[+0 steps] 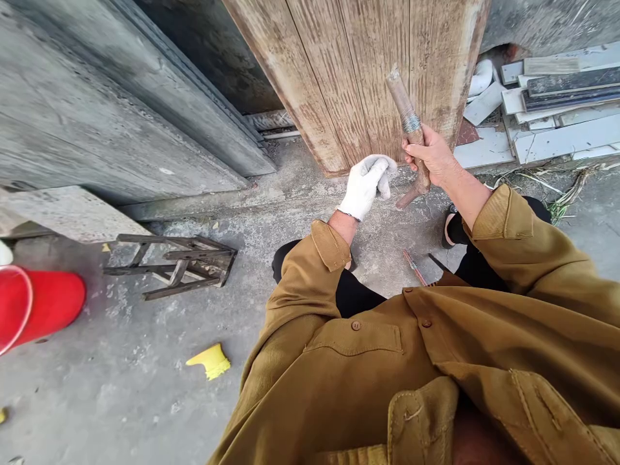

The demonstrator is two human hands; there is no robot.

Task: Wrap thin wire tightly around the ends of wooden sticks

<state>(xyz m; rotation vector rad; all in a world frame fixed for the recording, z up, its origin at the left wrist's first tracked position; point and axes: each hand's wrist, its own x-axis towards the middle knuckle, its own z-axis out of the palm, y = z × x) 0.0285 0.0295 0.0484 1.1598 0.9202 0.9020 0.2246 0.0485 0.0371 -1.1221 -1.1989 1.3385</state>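
Observation:
My bare right hand is closed around a brown wooden stick with a short forked or bent lower end. Silvery wire is wound around the stick above my fingers, and its paler upper end points up and to the left. To its left, my left hand wears a white work glove, its fingers curled together and apart from the stick. Whatever those gloved fingers may hold is hidden. Below, between my feet, a thin reddish rod and a dark blade-like piece show on the concrete, partly covered by my shirt.
A weathered wooden panel leans in front of me. Stacked tiles and boards lie at the right. Leftward are a small wooden stool on its side, a red bucket and a yellow scrap. Grey boards stand upper left.

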